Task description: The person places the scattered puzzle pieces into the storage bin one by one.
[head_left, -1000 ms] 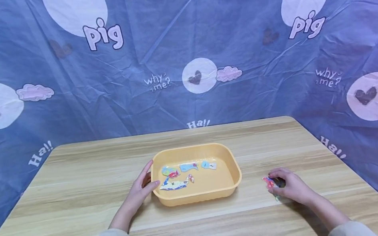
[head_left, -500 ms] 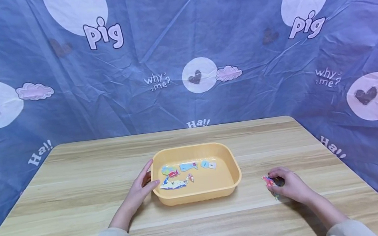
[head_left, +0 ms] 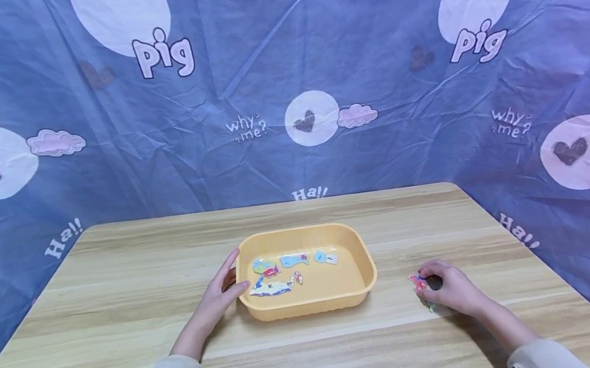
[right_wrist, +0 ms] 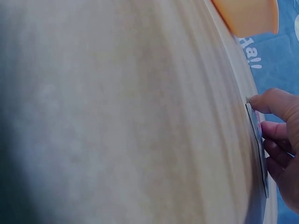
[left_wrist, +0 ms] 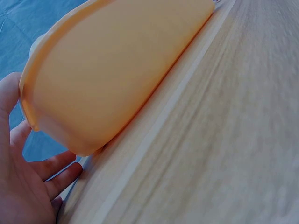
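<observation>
My left hand [head_left: 219,295] holds the left end of a yellow plastic tray [head_left: 312,307], with the thumb at the rim. In the left wrist view, other fingers [left_wrist: 51,165] lie near the lower edge of the tray's end wall. To the right of the tray, my right hand [head_left: 451,289] grips a flat, brightly printed piece [head_left: 419,283] with red and blue on it, low at the tabletop. Edge-on in the right wrist view, the piece [right_wrist: 256,140] is thin and dark-edged, and my thumb and fingers are on it. Its far part is hidden by my hand.
Inside the tray lie several flat printed cutouts, among them a white-and-blue one [head_left: 271,286], a green-and-red one [head_left: 266,268] and a light blue one [head_left: 294,261]. The wooden table [head_left: 320,363] ends at a blue printed curtain [head_left: 270,168].
The right hand shifts very slightly, still on the printed piece. The left hand and the tray stay in place.
</observation>
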Demonstrator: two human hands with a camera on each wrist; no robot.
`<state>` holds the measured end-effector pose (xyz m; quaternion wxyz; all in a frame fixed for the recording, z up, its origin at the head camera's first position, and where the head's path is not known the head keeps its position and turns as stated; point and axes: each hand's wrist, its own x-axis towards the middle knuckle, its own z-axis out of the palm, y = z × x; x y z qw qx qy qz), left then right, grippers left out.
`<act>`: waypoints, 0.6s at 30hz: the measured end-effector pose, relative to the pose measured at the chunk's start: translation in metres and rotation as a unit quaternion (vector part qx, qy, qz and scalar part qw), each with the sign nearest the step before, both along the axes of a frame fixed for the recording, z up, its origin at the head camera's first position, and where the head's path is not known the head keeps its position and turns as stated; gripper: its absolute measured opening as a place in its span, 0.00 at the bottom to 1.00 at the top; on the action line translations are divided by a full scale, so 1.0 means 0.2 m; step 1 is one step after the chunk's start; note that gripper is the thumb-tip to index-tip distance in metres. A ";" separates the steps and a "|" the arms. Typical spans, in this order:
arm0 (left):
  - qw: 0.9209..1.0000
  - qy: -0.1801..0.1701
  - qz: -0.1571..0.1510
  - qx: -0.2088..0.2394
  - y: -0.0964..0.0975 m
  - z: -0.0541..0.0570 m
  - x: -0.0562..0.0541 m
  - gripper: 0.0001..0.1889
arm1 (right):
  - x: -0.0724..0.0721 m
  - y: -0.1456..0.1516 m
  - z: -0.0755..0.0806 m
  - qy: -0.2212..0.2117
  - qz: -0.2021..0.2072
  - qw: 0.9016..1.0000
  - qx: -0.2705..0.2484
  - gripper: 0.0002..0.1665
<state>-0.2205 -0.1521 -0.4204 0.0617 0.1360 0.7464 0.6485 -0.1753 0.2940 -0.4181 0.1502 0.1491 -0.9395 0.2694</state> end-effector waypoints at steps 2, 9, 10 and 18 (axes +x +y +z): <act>1.000 -0.002 0.002 -0.002 0.00 0.00 0.00 0.35 | 0.00 0.00 0.00 -0.003 -0.002 1.000 -0.005 0.12; 1.000 0.001 -0.001 0.000 0.00 0.00 0.01 0.35 | 0.01 0.00 0.02 -0.025 -0.011 0.999 -0.037 0.12; 1.000 0.001 -0.001 0.001 0.00 0.00 0.01 0.35 | 0.01 0.00 0.02 -0.036 -0.013 0.998 -0.048 0.13; 1.000 0.001 0.003 0.005 0.00 0.00 0.01 0.36 | -0.01 -0.02 0.07 -0.118 -0.031 0.984 -0.133 0.16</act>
